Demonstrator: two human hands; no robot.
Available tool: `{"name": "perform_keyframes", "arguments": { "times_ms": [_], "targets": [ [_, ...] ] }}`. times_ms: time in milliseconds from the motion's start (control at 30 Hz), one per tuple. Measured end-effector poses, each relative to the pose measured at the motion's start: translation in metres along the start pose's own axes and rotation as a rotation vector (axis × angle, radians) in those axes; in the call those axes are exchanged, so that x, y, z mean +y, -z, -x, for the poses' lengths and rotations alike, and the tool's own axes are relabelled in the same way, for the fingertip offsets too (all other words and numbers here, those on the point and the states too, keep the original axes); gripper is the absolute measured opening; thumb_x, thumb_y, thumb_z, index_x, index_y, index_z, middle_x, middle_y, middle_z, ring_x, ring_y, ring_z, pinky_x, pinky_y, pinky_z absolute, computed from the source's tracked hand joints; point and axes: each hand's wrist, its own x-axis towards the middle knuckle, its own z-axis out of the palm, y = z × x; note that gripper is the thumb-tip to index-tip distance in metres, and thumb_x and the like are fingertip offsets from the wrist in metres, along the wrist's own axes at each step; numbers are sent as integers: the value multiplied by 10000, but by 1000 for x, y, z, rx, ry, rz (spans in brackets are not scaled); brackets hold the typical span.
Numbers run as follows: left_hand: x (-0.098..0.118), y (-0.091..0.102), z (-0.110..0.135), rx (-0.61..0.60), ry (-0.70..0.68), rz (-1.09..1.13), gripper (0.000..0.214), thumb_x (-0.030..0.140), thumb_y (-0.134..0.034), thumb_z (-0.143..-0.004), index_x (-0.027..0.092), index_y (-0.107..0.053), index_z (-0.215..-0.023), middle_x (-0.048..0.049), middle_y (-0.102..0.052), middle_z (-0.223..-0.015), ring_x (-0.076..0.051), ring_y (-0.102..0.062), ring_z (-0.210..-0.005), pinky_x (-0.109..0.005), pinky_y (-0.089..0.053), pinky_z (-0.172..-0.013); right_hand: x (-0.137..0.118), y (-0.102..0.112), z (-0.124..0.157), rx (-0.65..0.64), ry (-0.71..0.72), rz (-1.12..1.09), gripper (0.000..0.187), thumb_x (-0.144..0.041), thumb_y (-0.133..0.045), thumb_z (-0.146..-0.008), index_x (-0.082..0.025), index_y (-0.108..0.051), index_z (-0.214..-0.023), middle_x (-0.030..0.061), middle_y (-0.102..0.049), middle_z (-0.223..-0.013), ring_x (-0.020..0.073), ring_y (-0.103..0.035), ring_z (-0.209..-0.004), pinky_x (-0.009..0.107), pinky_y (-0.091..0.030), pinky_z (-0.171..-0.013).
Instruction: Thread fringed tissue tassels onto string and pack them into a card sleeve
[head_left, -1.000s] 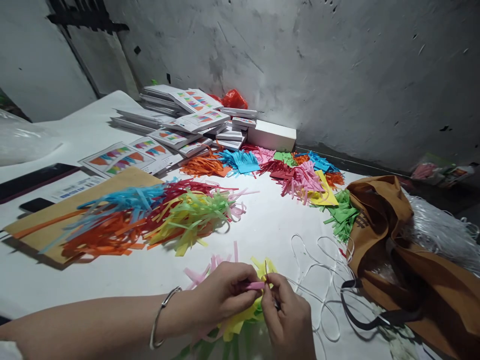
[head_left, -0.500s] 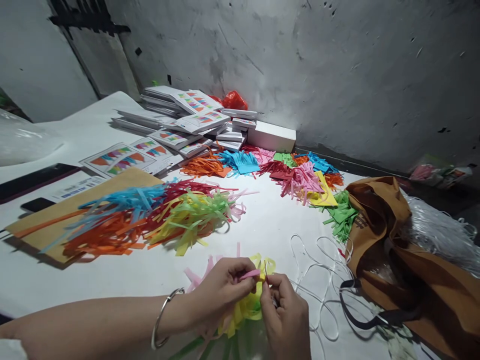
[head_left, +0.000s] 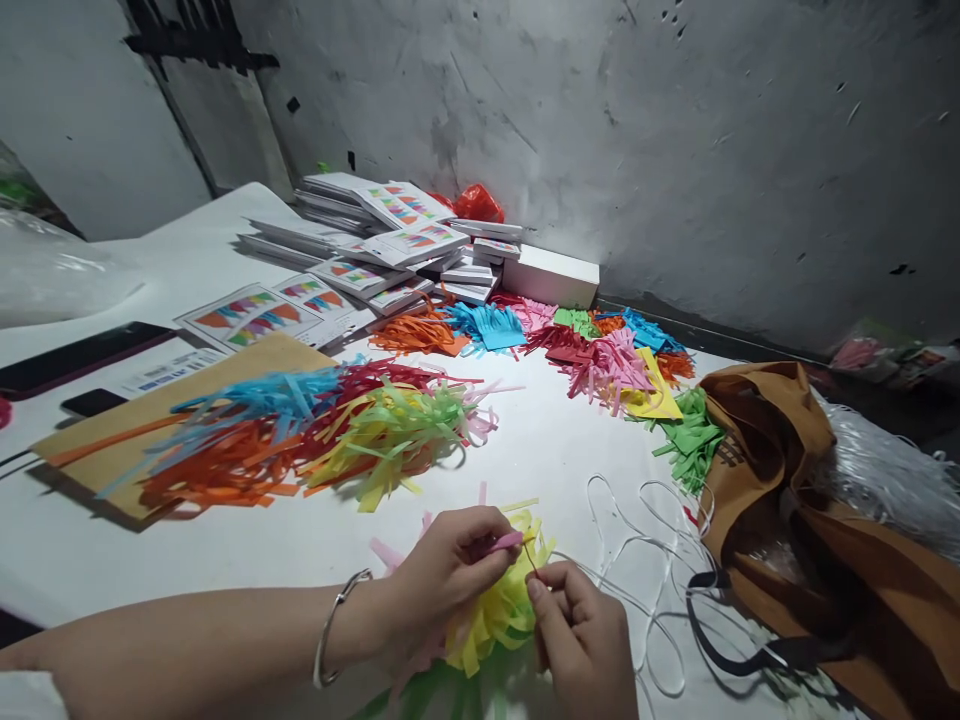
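Observation:
My left hand [head_left: 448, 562] is closed on the rolled pink top of a fringed paper tassel [head_left: 504, 541], just above the table. Yellow paper fringe [head_left: 501, 615] hangs below it, with green strips [head_left: 457, 692] lower down and pale pink ones behind the hand. My right hand [head_left: 586, 628] pinches a thin dark thread-like strand [head_left: 531, 560] between thumb and fingertips. The strand slants from the tassel's yellow tip down to those fingertips. What the curled fingers of my left hand cover is hidden.
Finished-looking multicoloured tassels [head_left: 315, 430] lie on a brown envelope [head_left: 82, 450]. Fringed paper bundles [head_left: 491, 328] line the back, beside stacked printed packets [head_left: 409, 245] and a white box [head_left: 551, 275]. White cord [head_left: 664, 545] loops near a brown bag [head_left: 757, 430]. Phones [head_left: 82, 360] lie left.
My right hand has drawn slightly down and right from the tassel tip. The strand now slants where it stood nearly upright. My left hand keeps its grip, and the view has shifted slightly.

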Motion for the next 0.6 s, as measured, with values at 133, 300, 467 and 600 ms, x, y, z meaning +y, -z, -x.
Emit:
{"name": "perform_keyframes", "arguments": {
  "times_ms": [133,300,467,600],
  "targets": [
    [2,3,1,-6,-75,-180,262,349,-498,-893,160,-570,-727,21,-491,-623,-120,-414,-587,-226,-333,-540,-2,4,-2,-61,-131,-153,415,-569,-584,-857,-166,-593,-758,-77,-421,-408,77,-317,-399,216,-233,-465],
    [5,4,1,-6,-124,-226,246,310,-499,-913,163,-574,-731,31,-504,-614,-110,-402,-575,-214,-315,-530,-3,3,-2,-25,-136,-189,433,-584,-615,-829,-161,-602,-737,-74,-423,-397,75,-322,-392,207,-240,-460],
    [1,4,1,-18,-145,-226,205,264,-519,-912,167,-580,-742,38,-511,-623,-104,-416,-572,-202,-317,-521,-3,1,0,50,-29,-57,437,-577,-546,-884,-164,-612,-758,-70,-422,-428,88,-347,-409,228,-256,-471],
    [-6,7,2,-58,-218,-271,197,254,-514,-928,167,-610,-778,-5,-606,-710,-120,-510,-623,-207,-385,-567,1,1,0,52,44,59,418,-543,-512,-913,-177,-620,-743,-66,-410,-457,97,-357,-432,244,-243,-474]
  ]
}}
